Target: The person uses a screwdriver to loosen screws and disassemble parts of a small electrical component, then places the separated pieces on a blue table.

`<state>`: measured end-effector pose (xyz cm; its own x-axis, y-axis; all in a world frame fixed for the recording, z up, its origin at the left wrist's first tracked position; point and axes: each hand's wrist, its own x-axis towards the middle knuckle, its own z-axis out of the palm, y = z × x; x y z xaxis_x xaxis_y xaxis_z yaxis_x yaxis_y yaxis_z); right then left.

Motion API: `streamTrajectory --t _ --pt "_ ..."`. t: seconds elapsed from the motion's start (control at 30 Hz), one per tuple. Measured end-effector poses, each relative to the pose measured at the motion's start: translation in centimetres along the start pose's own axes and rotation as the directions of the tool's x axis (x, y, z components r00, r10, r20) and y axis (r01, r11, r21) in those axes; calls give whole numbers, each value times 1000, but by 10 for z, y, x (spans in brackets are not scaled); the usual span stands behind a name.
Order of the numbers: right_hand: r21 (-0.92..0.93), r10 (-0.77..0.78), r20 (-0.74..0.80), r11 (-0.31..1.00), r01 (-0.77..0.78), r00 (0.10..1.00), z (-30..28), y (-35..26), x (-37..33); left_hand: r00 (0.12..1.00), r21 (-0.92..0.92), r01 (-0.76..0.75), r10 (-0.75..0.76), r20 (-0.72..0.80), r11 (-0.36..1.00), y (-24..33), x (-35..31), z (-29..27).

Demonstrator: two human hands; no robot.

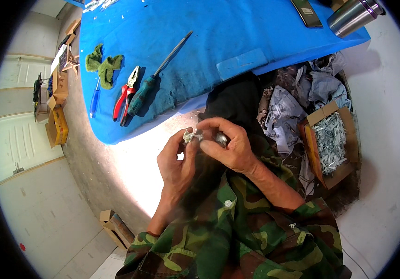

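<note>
- In the head view, holding a small pale fitting (192, 135) right between the fingertips of both hands, apart from the blue-covered table (186, 69) ahead of the fingers.
- Pinching the left side of the fitting with the thumb and forefinger of the left hand (177, 162).
- Bending the thumb and forefinger of the right hand (235, 144) about the other end, not showing plainly whether gripping or merely touching.
- Showing a silvery thing (220, 138) within the curl of the right fingers, too covered for telling its kind.
- Probably weighing little and feeling stiff, perhaps slipping a bit on smooth faces.
- Likely calling for a pinch across the thicker outer ends, sparing the thin arms from hard bending.
- Looking whitish with a faint yellow-green cast, branching into short, knobbly arms with gaps between; not revealing metal or plastic for sure.
- Having red-handled pliers (128, 90) and a green-handled screwdriver (143, 95) ahead and left of the fingers, plus an open carton (312, 153) of pale strips (328, 142) well to the right.
</note>
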<state>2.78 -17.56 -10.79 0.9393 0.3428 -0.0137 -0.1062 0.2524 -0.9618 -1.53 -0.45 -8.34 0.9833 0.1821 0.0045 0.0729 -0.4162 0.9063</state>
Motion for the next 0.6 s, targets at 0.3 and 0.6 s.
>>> streamTrajectory --t 0.3,0.6 --pt "-148 -178 -60 975 168 982 8 0 4 996 57 -89 89 -12 994 -5 -1 4" --pt "-300 -255 -143 932 204 956 9 -4 5 987 -222 160 -162 11 962 -18 -3 1"
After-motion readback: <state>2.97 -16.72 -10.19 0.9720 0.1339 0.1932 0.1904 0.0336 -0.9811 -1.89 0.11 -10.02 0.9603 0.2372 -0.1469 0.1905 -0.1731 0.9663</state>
